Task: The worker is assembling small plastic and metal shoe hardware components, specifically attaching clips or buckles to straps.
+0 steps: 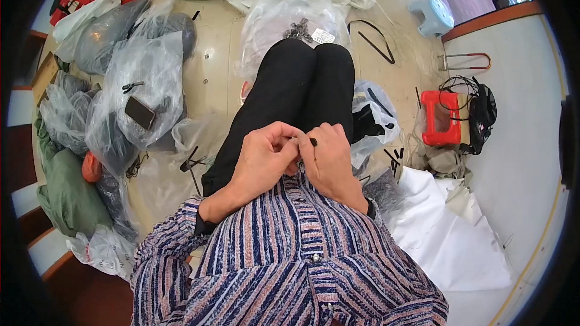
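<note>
Above my lap, both hands meet with the fingertips pinched close together. My left hand (pixel 261 158) is closed, its thumb and forefinger pressed together; what lies between them is too small to make out. My right hand (pixel 332 163) is curled beside it, touching the left fingertips. A small black piece (pixel 313 142) sticks out at the right hand's thumb and forefinger; its kind does not show. Past my knees, a heap of small dark pieces (pixel 298 31) lies on clear plastic (pixel 257 36), next to a white printed label (pixel 323 37).
At left, filled plastic bags carry a phone (pixel 140 113) and a small black tool (pixel 133 86). A green bag (pixel 72 196) lies nearer. On the right are a red stool (pixel 441 130), white cloth (pixel 444 235) and a black strap (pixel 377 45). A light blue stool (pixel 436 15) stands farther off.
</note>
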`<state>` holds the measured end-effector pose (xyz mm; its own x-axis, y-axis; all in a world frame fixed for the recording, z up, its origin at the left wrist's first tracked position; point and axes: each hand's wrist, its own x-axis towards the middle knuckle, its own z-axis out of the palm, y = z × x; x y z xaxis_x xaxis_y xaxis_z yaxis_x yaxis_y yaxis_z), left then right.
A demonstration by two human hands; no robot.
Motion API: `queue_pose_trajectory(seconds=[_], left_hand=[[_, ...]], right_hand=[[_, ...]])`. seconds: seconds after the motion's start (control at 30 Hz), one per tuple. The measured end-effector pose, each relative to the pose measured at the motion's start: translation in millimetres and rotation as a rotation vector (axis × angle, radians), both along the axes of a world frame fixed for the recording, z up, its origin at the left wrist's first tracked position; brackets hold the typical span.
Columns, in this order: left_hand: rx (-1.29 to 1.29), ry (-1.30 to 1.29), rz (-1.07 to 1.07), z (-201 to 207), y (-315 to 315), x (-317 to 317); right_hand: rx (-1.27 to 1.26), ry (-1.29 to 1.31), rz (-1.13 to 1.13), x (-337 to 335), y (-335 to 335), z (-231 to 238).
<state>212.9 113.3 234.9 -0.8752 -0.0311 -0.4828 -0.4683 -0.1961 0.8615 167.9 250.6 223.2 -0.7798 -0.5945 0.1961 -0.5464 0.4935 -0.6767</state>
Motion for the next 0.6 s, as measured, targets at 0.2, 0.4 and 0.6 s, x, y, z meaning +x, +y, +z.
queue_pose_trajectory(seconds=[0.2,0.4,0.6], left_hand=[[-0.440,0.298,0.018,1.3,10.8,15.9],[-0.259,0.183,0.027,3.3,13.5,13.1],[0.021,0.078,0.049,1.8,12.3,9.6]], right_hand=[[0.028,0.125,0.101,7.5,5.7,7.3],[-0.415,-0.837,-0.290,11.3,10.1,8.1],[-0.610,-1.062,-0.300,10.5,12.2,-6.7]])
